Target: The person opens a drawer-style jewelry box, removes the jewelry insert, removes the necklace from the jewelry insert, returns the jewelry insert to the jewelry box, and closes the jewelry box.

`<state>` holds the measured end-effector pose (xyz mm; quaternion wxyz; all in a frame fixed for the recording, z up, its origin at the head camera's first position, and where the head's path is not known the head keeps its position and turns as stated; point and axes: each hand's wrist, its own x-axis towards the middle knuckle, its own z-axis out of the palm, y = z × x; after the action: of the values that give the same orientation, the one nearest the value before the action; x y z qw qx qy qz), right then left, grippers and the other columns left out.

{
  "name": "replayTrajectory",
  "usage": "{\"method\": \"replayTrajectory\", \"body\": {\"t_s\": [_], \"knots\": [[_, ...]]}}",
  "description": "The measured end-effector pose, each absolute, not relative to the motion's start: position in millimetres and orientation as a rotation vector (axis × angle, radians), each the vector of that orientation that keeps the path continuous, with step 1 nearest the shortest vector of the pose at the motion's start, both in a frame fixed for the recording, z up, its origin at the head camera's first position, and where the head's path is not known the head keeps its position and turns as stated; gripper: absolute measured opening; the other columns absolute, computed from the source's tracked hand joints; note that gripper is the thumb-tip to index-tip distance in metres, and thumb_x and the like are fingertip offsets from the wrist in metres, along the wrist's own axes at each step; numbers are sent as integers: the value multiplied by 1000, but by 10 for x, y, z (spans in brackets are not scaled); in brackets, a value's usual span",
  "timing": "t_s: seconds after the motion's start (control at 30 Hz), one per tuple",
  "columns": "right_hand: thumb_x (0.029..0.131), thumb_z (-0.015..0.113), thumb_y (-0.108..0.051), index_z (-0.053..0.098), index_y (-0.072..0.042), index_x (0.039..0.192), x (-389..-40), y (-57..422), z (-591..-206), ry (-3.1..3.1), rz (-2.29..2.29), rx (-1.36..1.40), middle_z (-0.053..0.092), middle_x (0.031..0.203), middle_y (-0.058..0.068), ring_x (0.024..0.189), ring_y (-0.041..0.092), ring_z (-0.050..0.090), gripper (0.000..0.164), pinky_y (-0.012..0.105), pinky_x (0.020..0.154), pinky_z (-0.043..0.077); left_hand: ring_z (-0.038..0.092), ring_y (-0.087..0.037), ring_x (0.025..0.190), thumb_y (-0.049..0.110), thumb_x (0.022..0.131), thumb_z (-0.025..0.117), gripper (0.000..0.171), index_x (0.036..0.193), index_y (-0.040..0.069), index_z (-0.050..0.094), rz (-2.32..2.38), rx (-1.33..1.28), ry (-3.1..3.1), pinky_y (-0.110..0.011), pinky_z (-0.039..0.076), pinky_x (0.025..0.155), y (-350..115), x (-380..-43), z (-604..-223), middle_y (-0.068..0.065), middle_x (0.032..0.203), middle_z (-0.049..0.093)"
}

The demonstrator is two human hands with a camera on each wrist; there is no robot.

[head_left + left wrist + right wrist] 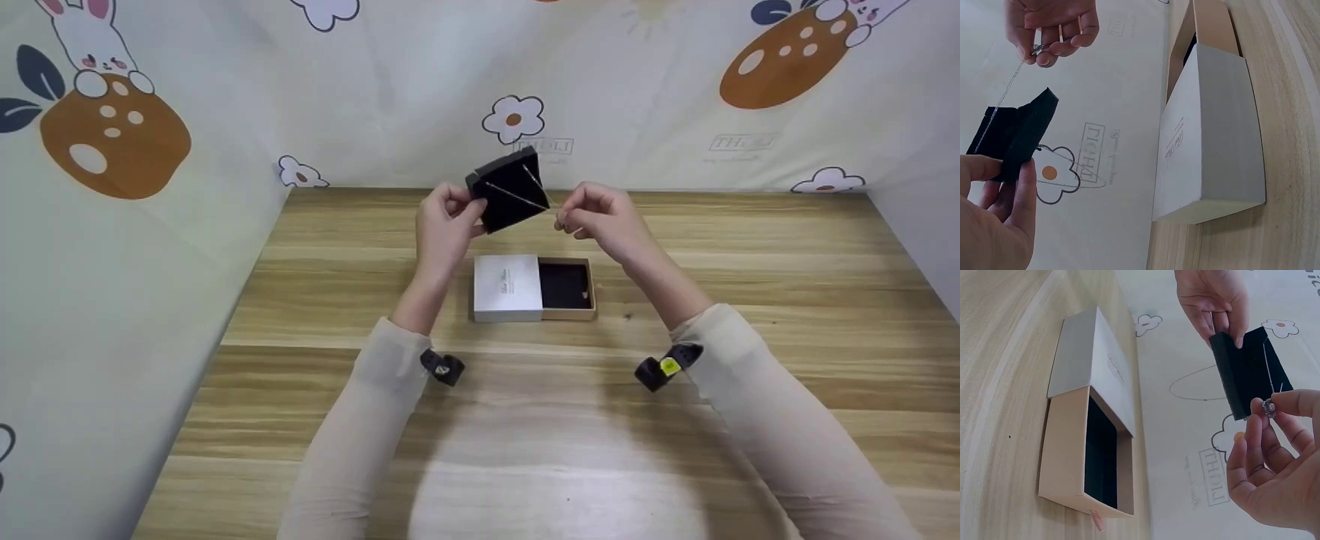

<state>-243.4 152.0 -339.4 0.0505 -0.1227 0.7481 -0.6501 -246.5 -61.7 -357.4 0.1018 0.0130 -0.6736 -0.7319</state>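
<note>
My left hand (448, 223) pinches a black velvet jewelry pad (514, 193) by its left edge, tilted above the table. A thin silver necklace chain (1008, 90) crosses the pad's face, and a loop of it hangs behind the pad in both wrist views. The pendant (1268, 408), small and silvery with a round stone, is pinched between thumb and fingertips of my right hand (604, 217), just right of the pad. Below both hands lies a gift box: a white sleeve (507, 289) with its tan drawer (568, 315) slid partly out to the right, black inside.
The wooden table (300, 420) spreads around the box. A pale curtain (420, 97) with rabbit and flower prints hangs behind it and at the sides. A small ribbon tab (1097, 521) sticks out of the drawer's end.
</note>
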Motion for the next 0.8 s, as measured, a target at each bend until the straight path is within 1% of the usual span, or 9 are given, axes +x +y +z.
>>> {"method": "replayTrajectory", "body": {"t_s": [0.17, 0.37, 0.6, 0.8], "knots": [[85, 52, 5, 58, -8, 76, -2436, 1528, -3407, 2283, -1968, -387, 65, 74, -2, 71, 11, 61, 17, 19, 63, 49, 65, -20, 79, -5, 84, 61, 15, 79, 3, 49, -2244, 56, -1930, -34, 59, 66, -629, -2468, -3569, -12, 82, 61], [86, 53, 4, 58, -7, 77, -2443, 1539, -3416, 2298, -1950, -399, 66, 74, -1, 71, 12, 61, 15, 20, 63, 50, 64, -20, 80, -5, 85, 60, 16, 79, 3, 48, -2368, 68, -1839, -37, 58, 69, -640, -2459, -3550, -13, 86, 62], [87, 54, 4, 59, -8, 77, -2443, 1557, -3427, 2294, -1948, -387, 66, 74, -2, 70, 11, 61, 16, 20, 63, 50, 64, -19, 80, -4, 86, 60, 16, 79, 3, 48, -2409, 116, -1802, -36, 58, 69, -661, -2472, -3563, -12, 87, 62], [86, 54, 3, 59, -8, 77, -2445, 1573, -3445, 2295, -1949, -395, 66, 75, -2, 72, 12, 62, 15, 21, 65, 50, 65, -20, 79, -5, 86, 59, 15, 79, 3, 48, -2462, 134, -1749, -37, 58, 71, -673, -2478, -3576, -14, 90, 63]]}}
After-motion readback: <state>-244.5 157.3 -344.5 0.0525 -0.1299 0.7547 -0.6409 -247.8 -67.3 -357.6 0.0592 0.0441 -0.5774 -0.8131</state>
